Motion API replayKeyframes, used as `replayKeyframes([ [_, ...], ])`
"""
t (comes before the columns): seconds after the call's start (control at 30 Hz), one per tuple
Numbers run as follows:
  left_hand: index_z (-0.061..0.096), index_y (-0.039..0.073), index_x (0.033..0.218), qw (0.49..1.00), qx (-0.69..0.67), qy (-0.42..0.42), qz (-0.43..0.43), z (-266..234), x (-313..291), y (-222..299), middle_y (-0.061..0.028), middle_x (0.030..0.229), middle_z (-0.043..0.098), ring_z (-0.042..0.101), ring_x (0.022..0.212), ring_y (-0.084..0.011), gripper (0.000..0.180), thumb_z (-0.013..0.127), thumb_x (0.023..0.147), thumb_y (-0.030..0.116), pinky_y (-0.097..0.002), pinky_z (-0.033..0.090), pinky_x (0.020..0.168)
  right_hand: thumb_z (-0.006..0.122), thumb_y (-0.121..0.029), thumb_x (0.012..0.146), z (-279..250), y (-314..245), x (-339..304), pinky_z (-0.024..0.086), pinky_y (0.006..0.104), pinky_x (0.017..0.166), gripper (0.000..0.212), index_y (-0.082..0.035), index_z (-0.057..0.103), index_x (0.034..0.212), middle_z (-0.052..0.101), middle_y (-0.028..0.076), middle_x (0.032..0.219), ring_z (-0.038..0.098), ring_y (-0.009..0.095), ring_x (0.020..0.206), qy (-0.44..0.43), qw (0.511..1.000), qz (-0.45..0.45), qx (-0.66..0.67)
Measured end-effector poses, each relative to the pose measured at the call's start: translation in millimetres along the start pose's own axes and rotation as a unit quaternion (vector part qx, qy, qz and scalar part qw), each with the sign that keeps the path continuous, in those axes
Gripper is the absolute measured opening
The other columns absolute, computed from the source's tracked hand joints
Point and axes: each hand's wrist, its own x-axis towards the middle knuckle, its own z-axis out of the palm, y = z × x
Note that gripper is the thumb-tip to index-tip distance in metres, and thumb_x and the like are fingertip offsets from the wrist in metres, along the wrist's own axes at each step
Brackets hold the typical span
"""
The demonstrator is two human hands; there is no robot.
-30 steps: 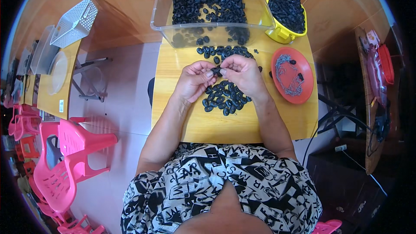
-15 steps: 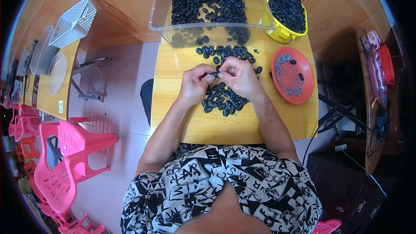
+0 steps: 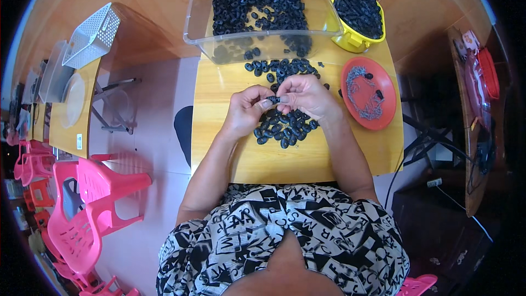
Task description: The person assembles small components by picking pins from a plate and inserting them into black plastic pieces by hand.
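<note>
Over the middle of the table, my two hands meet at one small black plastic part. My left hand pinches one end of it between thumb and finger. The thumb and fingertips of my right hand are closed at its other end; whether they hold a second tiny piece is hidden. Just below my fingers lies a heap of black oval parts. More loose black parts lie beyond my hands. Right of my right hand, a red plate carries many small grey metal pieces, perhaps screws, and two black pieces.
A clear plastic bin of black parts stands at the table's far side. Beside it is a yellow bucket full of black parts. Left are a side table with a white basket, and pink chairs. A round board stands right.
My hands have turned slightly, and the black part between my fingertips shows more plainly. My right hand has shifted a little to the right. The whole view has tilted slightly.
</note>
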Motion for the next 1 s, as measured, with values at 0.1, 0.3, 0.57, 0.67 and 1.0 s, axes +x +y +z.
replayKeyframes([
  [0.1, 0.06, -0.002, 0.088, 1.0, 0.002, -0.012, 0.009, -3.6, -0.8, -1.6, -0.0021, 0.08, 0.061, 0.054, 0.07, -0.008, 0.005, 0.058, 0.083, -0.003, -0.0211, 0.043, 0.064, 0.065, -0.006, 0.082, 2.8, 4.9, 2.2, 0.054, 0.0242, 0.062, 0.011, 0.0, 0.058, 0.088, 0.061, 0.007, 0.078, 0.064, 0.016, 0.07, -0.02, 0.997, 0.034, 0.062],
  [0.3, 0.059, -0.003, 0.087, 0.996, -0.018, -0.013, 0.083, 0.0, -2.0, -7.5, -0.0067, 0.087, 0.061, 0.056, 0.077, -0.0111, 0.006, 0.06, 0.081, -0.005, -0.0228, 0.046, 0.069, 0.066, -0.008, 0.081, -0.2, 16.0, 7.4, 0.053, 0.024, 0.058, 0.012, 0.0, 0.058, 0.085, 0.06, 0.007, 0.074, 0.063, 0.015, 0.066, -0.043, 0.997, 0.028, 0.048],
  [0.57, 0.062, -0.002, 0.091, 0.998, 0.035, 0.022, 0.041, 4.0, 5.2, -14.1, -0.0032, 0.081, 0.062, 0.057, 0.075, -0.0093, 0.009, 0.06, 0.083, -0.003, -0.022, 0.047, 0.069, 0.064, -0.006, 0.082, 1.7, 3.3, 3.0, 0.052, 0.0229, 0.055, 0.008, 0.0, 0.058, 0.083, 0.062, 0.008, 0.072, 0.061, 0.013, 0.061, 0.019, 0.999, 0.026, -0.034],
  [0.67, 0.059, -0.003, 0.107, 0.999, -0.015, 0.032, 0.028, 9.1, 4.8, -14.0, -0.0025, 0.086, 0.06, 0.056, 0.079, -0.0089, 0.025, 0.06, 0.082, -0.004, -0.021, 0.047, 0.069, 0.064, -0.006, 0.083, -2.0, -7.2, -1.7, 0.05, 0.022, 0.053, 0.008, 0.0, 0.059, 0.082, 0.062, 0.008, 0.07, 0.06, 0.011, 0.059, 0.023, 0.995, 0.009, -0.101],
  [1.0, 0.059, -0.005, 0.106, 0.988, 0.012, 0.148, 0.046, -18.1, 14.0, -10.9, -0.0021, 0.085, 0.059, 0.054, 0.076, -0.0086, 0.028, 0.067, 0.081, 0.005, -0.0215, 0.046, 0.069, 0.063, -0.007, 0.079, -115.1, -121.0, -42.9, 0.046, 0.0234, 0.059, 0.01, 0.002, 0.066, 0.084, 0.063, 0.005, 0.071, 0.057, 0.009, 0.064, 0.52, 0.752, -0.213, -0.343],
])
